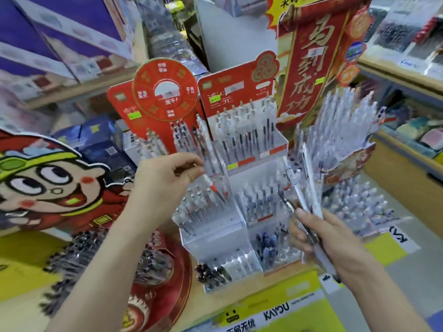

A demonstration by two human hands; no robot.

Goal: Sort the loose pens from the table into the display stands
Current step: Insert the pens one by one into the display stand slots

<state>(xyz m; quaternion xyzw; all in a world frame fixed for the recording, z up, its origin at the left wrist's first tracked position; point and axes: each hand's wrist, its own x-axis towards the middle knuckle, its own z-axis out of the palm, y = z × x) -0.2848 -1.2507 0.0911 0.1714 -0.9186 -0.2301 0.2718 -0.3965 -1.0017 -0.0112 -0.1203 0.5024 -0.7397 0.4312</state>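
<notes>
Pinching red-tipped pen (211, 185) in left hand (165, 180) fingers (189, 161), clutching pen bundle (299, 188) in right hand (333, 243); likely light, stiff, slick: grip mid-barrel.

Cartoon cutout (48, 183) stands at the counter's left edge, with dark blue boxes (100, 140) just behind it. Purple boxes (60, 32) shelved at far left. Yellow KAYOU label (275, 310) along the near edge. Round red tray (175, 291) at near left, its contents blurred.

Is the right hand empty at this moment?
No, the right hand grips a bundle of pens fanned upward beside the display stands.
</notes>
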